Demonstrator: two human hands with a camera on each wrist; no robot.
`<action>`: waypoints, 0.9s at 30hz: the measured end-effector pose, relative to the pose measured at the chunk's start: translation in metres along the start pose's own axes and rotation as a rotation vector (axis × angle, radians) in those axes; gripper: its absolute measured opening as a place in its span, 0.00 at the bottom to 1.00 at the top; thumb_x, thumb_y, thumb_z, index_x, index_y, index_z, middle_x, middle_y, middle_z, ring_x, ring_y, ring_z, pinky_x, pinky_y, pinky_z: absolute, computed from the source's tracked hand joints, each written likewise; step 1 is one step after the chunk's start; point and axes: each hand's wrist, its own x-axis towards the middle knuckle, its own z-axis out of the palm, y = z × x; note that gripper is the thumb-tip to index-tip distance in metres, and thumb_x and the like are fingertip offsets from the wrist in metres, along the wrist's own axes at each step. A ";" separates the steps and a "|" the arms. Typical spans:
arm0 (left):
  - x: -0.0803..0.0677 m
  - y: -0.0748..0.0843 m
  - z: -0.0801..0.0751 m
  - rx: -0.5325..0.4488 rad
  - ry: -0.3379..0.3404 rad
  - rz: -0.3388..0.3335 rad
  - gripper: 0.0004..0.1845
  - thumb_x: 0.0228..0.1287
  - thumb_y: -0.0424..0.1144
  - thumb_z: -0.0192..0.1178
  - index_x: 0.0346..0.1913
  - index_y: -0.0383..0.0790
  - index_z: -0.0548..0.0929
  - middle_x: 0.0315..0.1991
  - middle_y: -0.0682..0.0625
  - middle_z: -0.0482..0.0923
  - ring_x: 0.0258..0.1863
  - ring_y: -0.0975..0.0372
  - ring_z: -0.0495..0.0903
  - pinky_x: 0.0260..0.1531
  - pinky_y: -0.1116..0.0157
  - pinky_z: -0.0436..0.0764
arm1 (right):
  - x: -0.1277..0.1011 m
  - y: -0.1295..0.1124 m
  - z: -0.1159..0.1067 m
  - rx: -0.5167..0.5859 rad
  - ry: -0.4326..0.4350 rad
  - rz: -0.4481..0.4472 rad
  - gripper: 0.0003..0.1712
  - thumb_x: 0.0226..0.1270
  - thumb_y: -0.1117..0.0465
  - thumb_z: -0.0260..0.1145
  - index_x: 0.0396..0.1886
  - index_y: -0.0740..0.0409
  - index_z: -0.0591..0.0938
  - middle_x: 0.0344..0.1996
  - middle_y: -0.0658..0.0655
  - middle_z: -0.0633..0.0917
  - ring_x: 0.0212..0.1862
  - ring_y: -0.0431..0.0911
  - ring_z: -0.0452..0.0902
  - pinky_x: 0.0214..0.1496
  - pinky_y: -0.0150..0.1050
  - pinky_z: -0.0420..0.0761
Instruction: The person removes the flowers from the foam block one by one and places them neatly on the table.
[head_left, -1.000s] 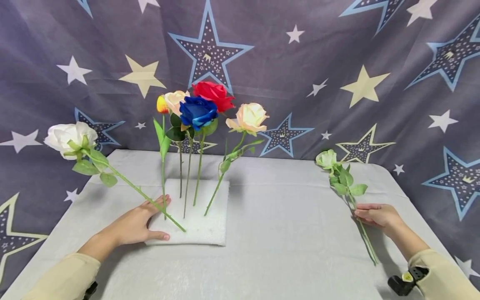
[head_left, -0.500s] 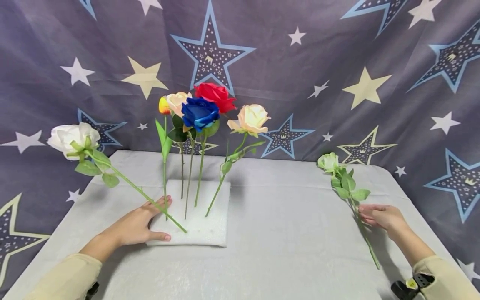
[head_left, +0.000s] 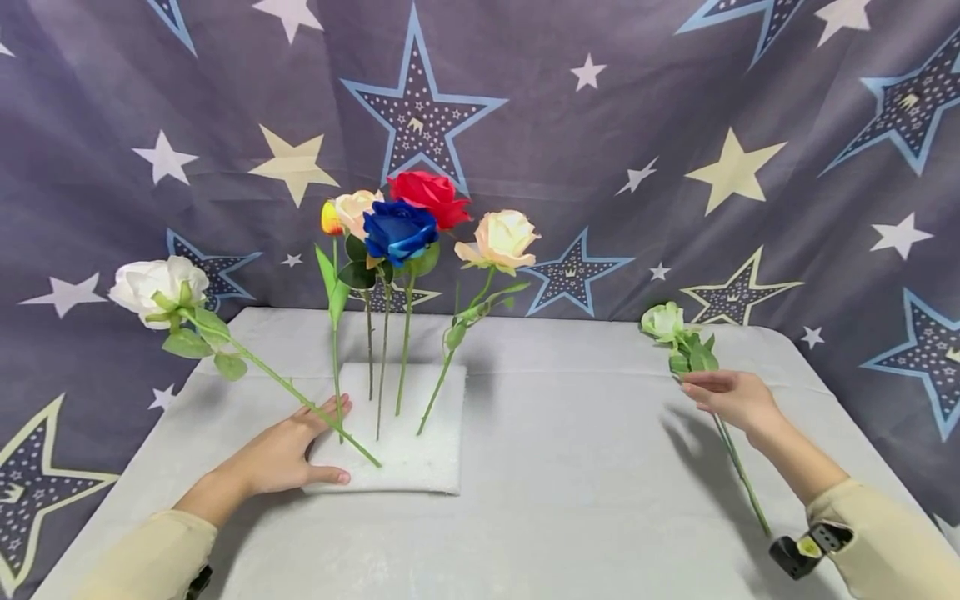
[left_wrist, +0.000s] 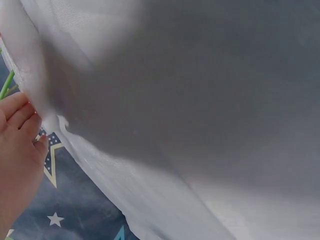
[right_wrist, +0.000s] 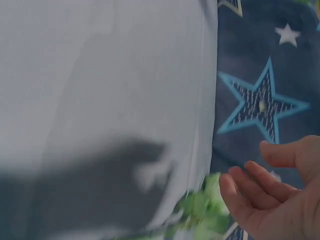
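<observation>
My left hand (head_left: 281, 450) rests with spread fingers and thumb on the left edge of a white foam pad (head_left: 435, 462). A white rose (head_left: 159, 290) leans far left from this pad, its stem passing over that hand. Also standing in the pad are an orange-yellow tulip (head_left: 332, 218), a blue rose (head_left: 401, 232), a red rose (head_left: 431, 198), and two pale peach roses, one at the right (head_left: 498, 239). At the right, a pale green rose (head_left: 663, 322) lies on the table. My right hand (head_left: 738, 402) hovers over its stem; the right wrist view shows thumb and fingers apart, holding nothing.
A pale cloth covers the table (head_left: 570, 467). Behind it hangs a dark curtain (head_left: 525, 125) printed with stars. The right hand's shadow falls on the cloth left of the green rose's stem.
My right hand has let go of the green rose's stem and moved up and away from it. The left hand stays on the foam pad. The head view has shifted slightly.
</observation>
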 end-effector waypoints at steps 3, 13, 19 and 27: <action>0.000 0.000 0.001 -0.006 -0.004 -0.003 0.56 0.46 0.71 0.63 0.71 0.35 0.64 0.72 0.36 0.60 0.70 0.38 0.62 0.70 0.40 0.58 | 0.005 -0.017 0.016 -0.009 -0.005 -0.069 0.28 0.68 0.53 0.63 0.60 0.69 0.76 0.55 0.68 0.81 0.36 0.23 0.80 0.44 0.24 0.83; 0.002 0.002 0.000 0.005 0.000 -0.001 0.56 0.45 0.71 0.63 0.71 0.35 0.64 0.72 0.36 0.60 0.69 0.39 0.63 0.71 0.42 0.57 | 0.022 -0.060 0.072 0.073 -0.054 -0.173 0.26 0.66 0.54 0.65 0.59 0.64 0.78 0.57 0.64 0.82 0.58 0.57 0.80 0.60 0.44 0.81; 0.002 0.002 0.001 0.001 -0.006 -0.005 0.56 0.45 0.71 0.63 0.71 0.35 0.64 0.72 0.35 0.60 0.69 0.38 0.63 0.70 0.41 0.59 | 0.028 -0.083 0.103 0.145 -0.075 -0.257 0.21 0.64 0.60 0.67 0.55 0.63 0.81 0.54 0.64 0.83 0.55 0.56 0.82 0.56 0.42 0.84; 0.002 0.001 0.001 0.013 0.001 -0.003 0.56 0.45 0.71 0.64 0.70 0.35 0.65 0.71 0.35 0.61 0.69 0.39 0.64 0.69 0.41 0.60 | 0.032 -0.105 0.144 0.283 -0.183 -0.240 0.19 0.65 0.61 0.66 0.55 0.60 0.82 0.55 0.63 0.83 0.54 0.51 0.83 0.57 0.39 0.83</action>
